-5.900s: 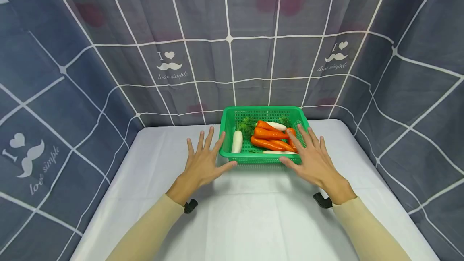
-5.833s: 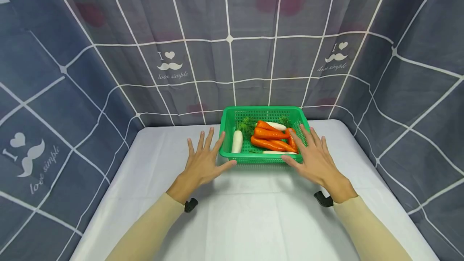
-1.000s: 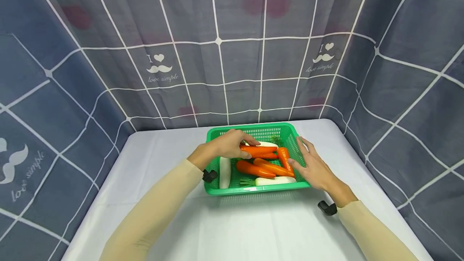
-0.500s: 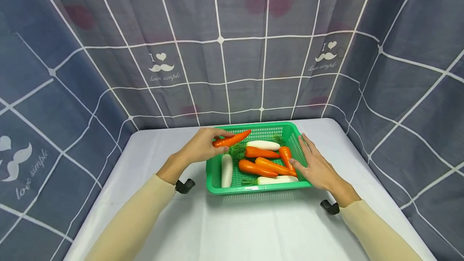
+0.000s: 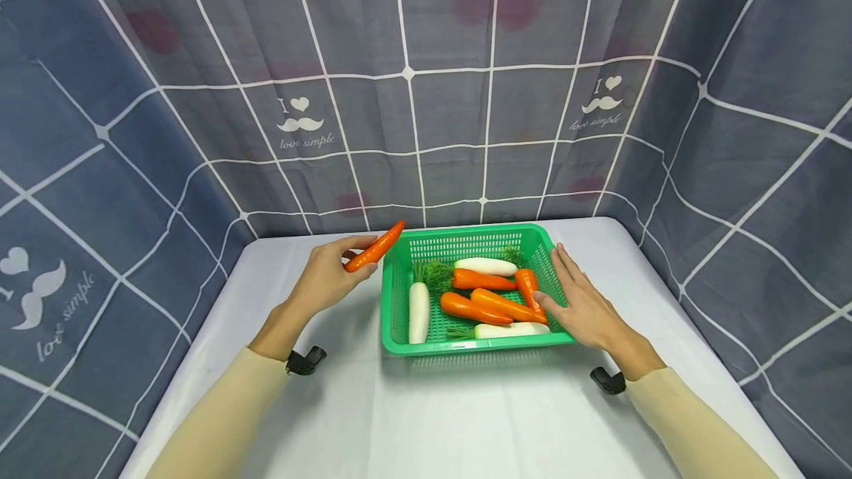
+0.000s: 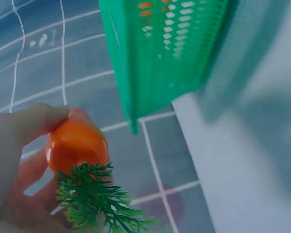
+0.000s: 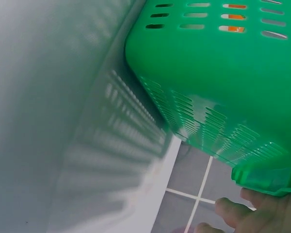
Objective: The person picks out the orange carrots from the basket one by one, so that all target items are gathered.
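My left hand [image 5: 329, 272] pinches an orange carrot [image 5: 375, 248] between thumb and fingers, just left of the green basket [image 5: 466, 347] and above the table. In the left wrist view the carrot's thick end [image 6: 77, 145] faces the camera, green leaves [image 6: 94, 196] hanging from it. My right hand [image 5: 586, 309] rests at the basket's right rim with fingers extended along the outside and the thumb over the edge. Inside the basket lie several carrots [image 5: 474, 309] and white radishes, one upright along the left wall [image 5: 418, 313], one at the back [image 5: 486, 266], one in front [image 5: 511, 330].
The basket stands on a white-covered table [image 5: 439, 420], towards its far side. Dark grey checked curtains [image 5: 452, 109] enclose the table at the back and both sides. White cloth extends left, right and in front of the basket.
The basket has come nearer over the earlier seconds. My left hand gripped a carrot inside it, lifted it out and carried it left past the rim. My right hand stays at the right rim.
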Available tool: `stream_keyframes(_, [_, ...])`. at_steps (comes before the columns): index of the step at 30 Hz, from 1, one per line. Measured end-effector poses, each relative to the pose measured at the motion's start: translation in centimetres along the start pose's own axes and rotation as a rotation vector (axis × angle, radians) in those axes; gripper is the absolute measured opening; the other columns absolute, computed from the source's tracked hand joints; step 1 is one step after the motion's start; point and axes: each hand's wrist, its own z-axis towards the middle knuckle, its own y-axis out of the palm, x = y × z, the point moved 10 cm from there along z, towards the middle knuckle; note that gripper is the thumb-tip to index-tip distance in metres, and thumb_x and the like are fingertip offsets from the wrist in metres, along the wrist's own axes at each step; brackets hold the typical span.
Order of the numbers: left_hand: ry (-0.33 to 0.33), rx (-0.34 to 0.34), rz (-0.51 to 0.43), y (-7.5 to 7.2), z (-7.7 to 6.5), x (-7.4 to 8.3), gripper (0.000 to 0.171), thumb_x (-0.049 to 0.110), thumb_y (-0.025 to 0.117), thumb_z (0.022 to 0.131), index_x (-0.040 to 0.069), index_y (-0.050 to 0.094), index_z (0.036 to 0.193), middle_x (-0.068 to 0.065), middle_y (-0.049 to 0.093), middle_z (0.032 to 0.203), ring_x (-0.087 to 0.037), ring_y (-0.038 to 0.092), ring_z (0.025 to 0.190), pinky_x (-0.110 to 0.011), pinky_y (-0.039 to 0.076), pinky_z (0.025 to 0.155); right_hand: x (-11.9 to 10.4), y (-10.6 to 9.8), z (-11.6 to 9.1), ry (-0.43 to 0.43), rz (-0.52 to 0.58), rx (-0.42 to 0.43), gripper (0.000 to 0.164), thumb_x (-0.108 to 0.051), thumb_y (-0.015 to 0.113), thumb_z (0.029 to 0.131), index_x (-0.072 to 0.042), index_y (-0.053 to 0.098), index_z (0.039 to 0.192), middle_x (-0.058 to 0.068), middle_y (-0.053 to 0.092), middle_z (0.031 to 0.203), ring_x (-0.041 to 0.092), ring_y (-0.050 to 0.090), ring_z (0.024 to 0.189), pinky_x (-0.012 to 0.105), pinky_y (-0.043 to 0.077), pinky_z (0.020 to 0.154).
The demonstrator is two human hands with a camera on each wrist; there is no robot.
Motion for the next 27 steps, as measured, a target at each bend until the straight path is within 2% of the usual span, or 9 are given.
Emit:
stream_keyframes(6, [-0.102,0.064,0.049,-1.3,-1.6,-3.5,0.054,0.02,0.086,0.106,0.016,0.074,0.159,-0.015,0.082,0.146,-0.039,0.081,0.118,-0.033,0.063,0.081,-0.1,0.1,0.0,0.004,0.003,0.002,0.1,-0.054,0.06,0.119,-0.006,0.004,0.188,0.014,-0.004,0.199,0.058,0.021,0.178,0.084,0.027,0.137])
stream_keyframes(12, [-0.189,0.059,0.03,-1.1,-3.3,-6.2,0.057,0.022,0.086,0.106,0.014,0.072,0.161,-0.017,0.08,0.148,-0.042,0.078,0.122,-0.032,0.062,0.078,-0.1,0.0,-0.1,0.008,0.007,0.0,0.102,-0.058,0.058,0.119,-0.007,0.003,0.188,0.015,-0.004,0.199,0.057,0.021,0.179,0.085,0.027,0.136])
stream_keyframes(16, [-0.243,0.049,0.004,-0.2,-4.5,-7.7,0.056,0.021,0.086,0.107,0.014,0.072,0.16,-0.02,0.08,0.145,-0.041,0.078,0.121,-0.03,0.062,0.074,0.0,0.0,-0.1,0.01,0.011,-0.001,0.102,-0.058,0.058,0.119,-0.007,0.002,0.188,0.015,-0.004,0.199,0.058,0.02,0.178,0.086,0.026,0.136])
stream_keyframes(20, [-0.289,0.015,-0.016,1.5,-5.5,-8.7,0.058,0.016,0.084,0.107,0.011,0.069,0.162,-0.025,0.079,0.142,-0.039,0.08,0.114,-0.027,0.065,0.069,0.1,0.0,-0.1,0.015,0.018,0.0,0.102,-0.056,0.059,0.119,-0.007,0.001,0.188,0.014,-0.005,0.199,0.058,0.02,0.179,0.086,0.029,0.134])
stream_keyframes(23, [-0.312,-0.001,-0.012,2.7,-6.2,-9.2,0.059,0.016,0.082,0.107,0.009,0.068,0.164,-0.025,0.079,0.144,-0.04,0.081,0.119,-0.027,0.067,0.072,0.1,0.0,0.0,0.018,0.02,0.001,0.102,-0.057,0.058,0.12,-0.008,0.0,0.188,0.014,-0.006,0.199,0.058,0.021,0.178,0.086,0.032,0.133])
stream_keyframes(27, [-0.321,0.0,0.02,3.5,-6.7,-9.5,0.057,0.017,0.081,0.107,0.008,0.069,0.162,-0.023,0.079,0.147,-0.043,0.079,0.129,-0.032,0.068,0.079,-0.1,0.0,0.0,0.017,0.02,0.003,0.102,-0.059,0.057,0.119,-0.008,0.001,0.188,0.014,-0.005,0.199,0.058,0.022,0.178,0.086,0.033,0.133])
